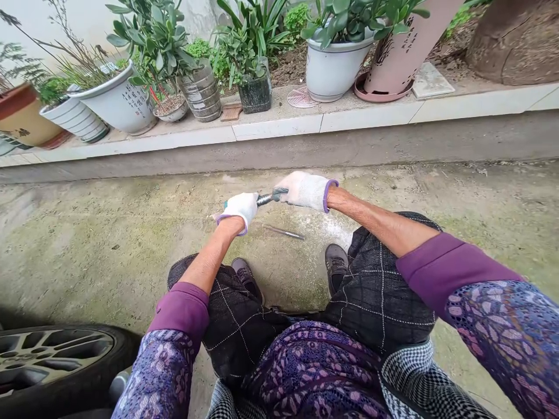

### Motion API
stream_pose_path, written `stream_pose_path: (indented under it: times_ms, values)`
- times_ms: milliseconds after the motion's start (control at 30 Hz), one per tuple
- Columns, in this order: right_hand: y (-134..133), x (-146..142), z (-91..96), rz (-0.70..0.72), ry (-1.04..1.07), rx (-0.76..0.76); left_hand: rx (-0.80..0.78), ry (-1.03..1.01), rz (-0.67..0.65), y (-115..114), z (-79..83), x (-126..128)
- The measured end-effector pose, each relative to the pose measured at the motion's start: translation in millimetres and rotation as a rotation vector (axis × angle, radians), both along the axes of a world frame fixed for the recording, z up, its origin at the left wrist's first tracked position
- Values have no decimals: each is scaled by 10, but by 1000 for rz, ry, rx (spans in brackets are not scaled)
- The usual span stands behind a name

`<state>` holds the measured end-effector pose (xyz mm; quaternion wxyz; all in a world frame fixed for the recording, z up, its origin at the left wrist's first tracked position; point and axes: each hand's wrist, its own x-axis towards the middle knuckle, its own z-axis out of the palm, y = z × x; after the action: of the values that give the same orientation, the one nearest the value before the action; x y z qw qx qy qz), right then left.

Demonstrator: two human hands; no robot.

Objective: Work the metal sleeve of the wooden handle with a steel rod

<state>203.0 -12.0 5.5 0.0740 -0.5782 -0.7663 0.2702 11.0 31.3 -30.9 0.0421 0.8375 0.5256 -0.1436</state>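
A short, shiny metal rod with a ribbed, thread-like surface (pixel 264 199) spans the gap between my two gloved hands, above the concrete floor. My left hand (pixel 243 208), in a white glove with purple trim, is closed around its left end. The other end is in the closed fingers of my right hand (pixel 301 190), whose matching glove has grey-green fingertips. Both ends of the rod are hidden by the gloves. Below my hands, a thin metal rod (pixel 286 233) lies on the floor; its exact kind is unclear.
White powder (pixel 334 230) is scattered near my right shoe (pixel 336 262). Ahead runs a low tiled ledge (pixel 279 127) lined with potted plants, including a white pot (pixel 334 70) and a tall pink pot (pixel 395 58). A car wheel (pixel 56 355) is close at lower left.
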Motion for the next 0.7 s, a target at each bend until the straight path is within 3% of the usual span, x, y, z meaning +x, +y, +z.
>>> stream_pose_path:
  times_ms: [133, 267, 467, 700]
  values:
    - [111, 41, 17, 8, -36, 94, -37, 91, -158, -87, -7, 12]
    - [234, 60, -23, -44, 12, 22, -39, 63, -236, -130, 78, 7]
    - [334, 40, -162, -118, 160, -92, -40, -46, -181, -166, 261, -54]
    - [213, -100, -155, -165, 230, -157, 10, -439, -13, -50, 276, -136]
